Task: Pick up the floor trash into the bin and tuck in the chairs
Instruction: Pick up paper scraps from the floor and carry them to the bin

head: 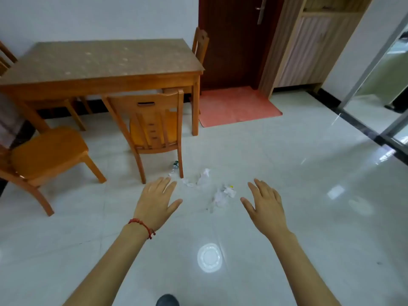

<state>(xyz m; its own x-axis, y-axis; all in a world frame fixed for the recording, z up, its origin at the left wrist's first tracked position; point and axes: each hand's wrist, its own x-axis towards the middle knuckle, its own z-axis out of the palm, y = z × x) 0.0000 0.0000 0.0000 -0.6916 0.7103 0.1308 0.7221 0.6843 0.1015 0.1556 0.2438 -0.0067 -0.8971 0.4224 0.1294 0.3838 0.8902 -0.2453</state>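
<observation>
Trash lies on the pale tiled floor: a crumpled clear plastic bottle [174, 167] by a chair leg, a crumpled white wrapper [199, 178] and a second crumpled wrapper [223, 195]. My left hand [155, 202], with a red string at the wrist, and my right hand [266, 205] are stretched out palm down with fingers spread, either side of the wrappers and holding nothing. A wooden chair [152, 129] stands pulled out from the wooden table [99, 62]. Another chair [44, 155] stands out at the left. No bin is in view.
A third chair [199, 43] stands at the table's far right end, and part of a fourth shows at the left edge. A pink mat [236, 107] lies before a dark door [234, 40]. A cabinet [309, 45] and glass sliding door [379, 62] are right.
</observation>
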